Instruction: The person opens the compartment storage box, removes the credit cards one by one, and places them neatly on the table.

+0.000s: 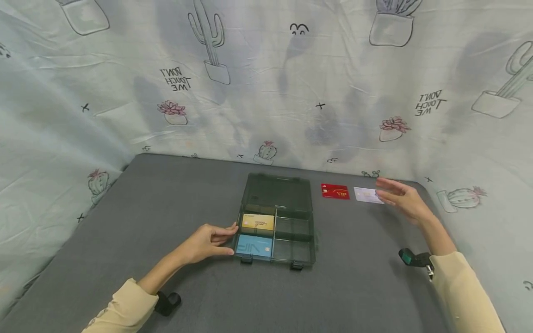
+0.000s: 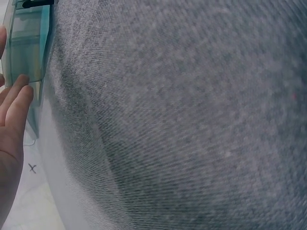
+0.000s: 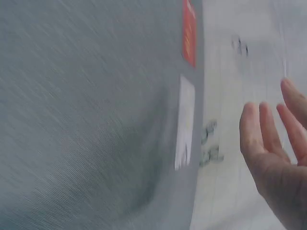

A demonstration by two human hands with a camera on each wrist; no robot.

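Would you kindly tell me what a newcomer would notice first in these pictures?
The open dark organizer box sits mid-table with a gold card and a blue card in its left compartments, the left hand touching its left edge. Behind it to the right, the right hand hovers open by a white card, next to a red card.

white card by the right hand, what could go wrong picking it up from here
The white card lies flat on the grey table near its back edge, so the open right hand might nudge it off rather than lift it. The red card sits close beside it and could get knocked. The left hand only rests on the organizer box, which could slide.
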